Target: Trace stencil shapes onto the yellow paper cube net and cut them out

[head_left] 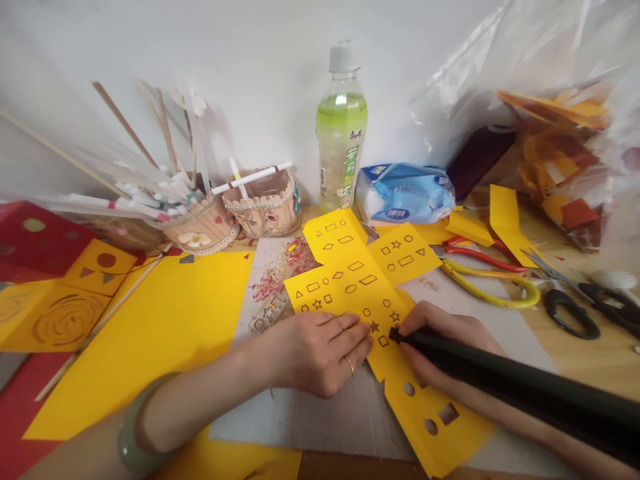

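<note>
A yellow card cut-out (pixel 357 283) lies at the middle, drawn with small outlined shapes such as stars, circles and rectangles. Its lower flap has several cut-through holes, round and square. My left hand (pixel 320 350) rests on the card's left side, fingers lying flat and holding nothing. In my right hand (pixel 450 340) is a long black pen-like tool (pixel 500 370), its exact kind unclear. The tool's tip is at the card, close to a drawn square and star. Part of the right hand is hidden behind the tool.
A grey board (pixel 320 420) lies under the card, beside a yellow sheet (pixel 165 333). Behind stand a drink bottle (pixel 341 133), a tissue pack (pixel 407 193) and craft-stick pots (pixel 265 207). Scissors (pixel 573 313) and yellow-handled pliers (pixel 493 287) lie right; a decorated box (pixel 65 280) stands left.
</note>
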Motion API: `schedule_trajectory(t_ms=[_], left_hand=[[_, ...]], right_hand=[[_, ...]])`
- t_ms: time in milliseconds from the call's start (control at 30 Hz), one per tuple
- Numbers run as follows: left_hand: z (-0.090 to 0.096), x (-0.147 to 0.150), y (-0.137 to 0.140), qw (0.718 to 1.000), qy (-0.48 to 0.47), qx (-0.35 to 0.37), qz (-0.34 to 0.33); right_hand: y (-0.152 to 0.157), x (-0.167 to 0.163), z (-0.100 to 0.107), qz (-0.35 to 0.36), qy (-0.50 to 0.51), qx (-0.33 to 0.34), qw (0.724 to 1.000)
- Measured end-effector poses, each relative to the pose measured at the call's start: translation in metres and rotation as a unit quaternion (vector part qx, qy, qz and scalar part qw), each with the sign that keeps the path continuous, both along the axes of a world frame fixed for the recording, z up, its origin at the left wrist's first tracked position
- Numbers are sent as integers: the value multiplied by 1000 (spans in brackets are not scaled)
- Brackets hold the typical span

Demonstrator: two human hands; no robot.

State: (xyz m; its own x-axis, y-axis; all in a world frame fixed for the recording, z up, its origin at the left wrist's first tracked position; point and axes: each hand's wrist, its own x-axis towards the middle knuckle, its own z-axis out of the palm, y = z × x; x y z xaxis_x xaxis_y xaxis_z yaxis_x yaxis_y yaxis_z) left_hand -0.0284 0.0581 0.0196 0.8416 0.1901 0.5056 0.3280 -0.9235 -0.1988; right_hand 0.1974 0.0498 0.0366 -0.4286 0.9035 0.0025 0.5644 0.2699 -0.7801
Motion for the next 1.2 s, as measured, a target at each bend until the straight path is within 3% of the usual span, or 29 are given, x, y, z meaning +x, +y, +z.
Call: schedule_trajectory(t_ms=[133, 367, 500, 633, 733, 900, 1200], left_hand=[[1, -1, 0, 1000, 8, 0, 2], [8, 8, -3, 994, -15, -84, 65], [11, 20, -2, 979, 64, -153, 122], [7, 23, 2, 966, 92, -215, 112], [3, 20, 4, 969, 50, -221, 100], [1, 18, 3, 974, 9, -203, 98], [7, 26, 4, 983, 70, -131, 104]], right_hand=[[-1, 2, -4, -7, 33, -21, 999], [10, 8, -2, -29, 85, -13, 996], [13, 8, -6, -74, 142, -58, 985], [14, 8, -12, -134, 184, -116, 967], [13, 8, -11, -146, 198, -136, 960], [11, 9, -6, -113, 164, -122, 972], [13, 5, -6, -113, 183, -93, 972]])
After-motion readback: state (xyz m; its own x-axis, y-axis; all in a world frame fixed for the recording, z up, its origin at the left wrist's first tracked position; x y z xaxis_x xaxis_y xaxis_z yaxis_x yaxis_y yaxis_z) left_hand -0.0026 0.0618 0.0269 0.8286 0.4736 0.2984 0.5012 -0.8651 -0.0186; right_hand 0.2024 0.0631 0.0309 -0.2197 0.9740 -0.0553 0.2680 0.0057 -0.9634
